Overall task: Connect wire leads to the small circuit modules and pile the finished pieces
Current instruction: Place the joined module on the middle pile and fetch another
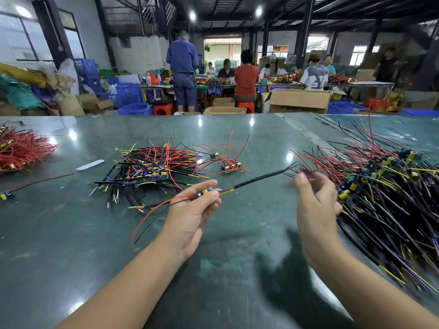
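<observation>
Left hand (192, 210): pinching a small circuit module (206, 191), its black lead (259, 178) pointing toward 2 o'clock.
Right hand (314, 205): hovering, fingers loosely curled, holding nothing.
Cardboard box (299, 100): sitting at 12 o'clock, contents hidden.

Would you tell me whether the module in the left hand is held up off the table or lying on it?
Held up. The left hand pinches the module above the table; its red and black leads hang down leftward.
</observation>
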Demonstrator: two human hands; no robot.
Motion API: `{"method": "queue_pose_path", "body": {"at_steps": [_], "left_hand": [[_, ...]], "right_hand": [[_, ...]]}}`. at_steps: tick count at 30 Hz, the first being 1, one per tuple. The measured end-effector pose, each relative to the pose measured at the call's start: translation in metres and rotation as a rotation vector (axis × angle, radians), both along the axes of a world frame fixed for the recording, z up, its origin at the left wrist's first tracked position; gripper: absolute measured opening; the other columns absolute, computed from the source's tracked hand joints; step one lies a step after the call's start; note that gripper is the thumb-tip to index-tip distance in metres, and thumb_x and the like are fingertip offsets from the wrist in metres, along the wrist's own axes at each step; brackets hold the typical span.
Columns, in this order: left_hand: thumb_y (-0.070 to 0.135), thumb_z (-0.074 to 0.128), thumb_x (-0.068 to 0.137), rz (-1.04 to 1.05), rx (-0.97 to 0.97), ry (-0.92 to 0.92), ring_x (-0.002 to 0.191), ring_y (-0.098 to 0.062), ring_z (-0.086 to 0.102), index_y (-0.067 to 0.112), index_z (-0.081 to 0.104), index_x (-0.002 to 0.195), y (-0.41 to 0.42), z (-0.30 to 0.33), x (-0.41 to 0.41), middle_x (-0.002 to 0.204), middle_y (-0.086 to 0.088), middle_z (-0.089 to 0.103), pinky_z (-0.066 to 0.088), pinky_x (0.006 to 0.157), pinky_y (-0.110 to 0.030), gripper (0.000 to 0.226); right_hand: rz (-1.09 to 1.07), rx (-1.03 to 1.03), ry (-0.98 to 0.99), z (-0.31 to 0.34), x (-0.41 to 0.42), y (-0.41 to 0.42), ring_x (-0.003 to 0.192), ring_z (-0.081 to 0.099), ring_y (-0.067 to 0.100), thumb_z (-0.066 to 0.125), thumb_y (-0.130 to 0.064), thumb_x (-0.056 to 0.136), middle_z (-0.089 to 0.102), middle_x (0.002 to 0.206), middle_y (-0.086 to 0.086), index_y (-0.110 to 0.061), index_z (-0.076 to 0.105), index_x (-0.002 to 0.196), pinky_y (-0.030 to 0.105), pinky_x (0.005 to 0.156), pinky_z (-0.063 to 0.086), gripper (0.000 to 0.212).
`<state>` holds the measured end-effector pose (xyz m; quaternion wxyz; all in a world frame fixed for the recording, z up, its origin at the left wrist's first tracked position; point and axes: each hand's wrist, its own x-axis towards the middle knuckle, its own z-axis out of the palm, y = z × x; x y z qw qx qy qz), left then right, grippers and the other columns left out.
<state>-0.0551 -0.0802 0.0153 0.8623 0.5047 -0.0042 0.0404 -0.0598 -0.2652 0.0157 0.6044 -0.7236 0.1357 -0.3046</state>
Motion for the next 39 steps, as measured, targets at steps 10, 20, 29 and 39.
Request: {"method": "queue_pose_path", "body": {"at_steps": [10,20,29,39], "left_hand": [[0.032,0.058,0.080,-0.216,0.072,-0.013,0.062,-0.021,0.070,0.010,0.074,0.087,-0.002,0.001,-0.003,0.082,-0.013,0.072,0.055,0.052,-0.021,0.029],[0.031,0.026,0.104,0.102,0.098,-0.012,0.063,-0.014,0.070,0.009,0.064,0.094,0.020,0.006,0.014,0.080,-0.005,0.075,0.053,0.052,-0.019,0.044],[0.034,0.022,0.104,0.333,-0.074,-0.011,0.062,-0.010,0.070,0.013,0.060,0.093,0.031,-0.001,0.022,0.070,0.002,0.074,0.053,0.051,-0.016,0.045],[0.033,0.022,0.103,0.398,-0.122,0.037,0.061,-0.004,0.068,0.017,0.061,0.092,0.041,-0.003,0.023,0.069,0.007,0.073,0.051,0.055,-0.013,0.043]], "right_hand": [[0.425,-0.932,-0.205,-0.008,-0.016,0.011,0.079,0.052,0.022,0.040,-0.013,0.095,0.051,0.084,-0.007,-0.012,0.062,0.103,0.035,0.071,0.041,0.024],[0.606,-0.985,-0.192,0.004,-0.017,-0.001,0.071,0.042,0.007,0.048,-0.018,0.097,0.051,0.078,-0.012,-0.017,0.061,0.096,0.024,0.065,0.034,0.013],[0.446,-0.878,-0.298,0.008,-0.017,-0.003,0.071,0.052,0.018,0.049,-0.016,0.095,0.055,0.080,-0.005,-0.013,0.064,0.094,0.037,0.066,0.045,0.016],[-0.233,-0.728,-0.360,0.039,-0.011,-0.066,0.080,0.061,0.032,0.055,-0.001,0.089,0.068,0.089,0.019,0.001,0.067,0.096,0.031,0.074,0.038,0.014]]}}
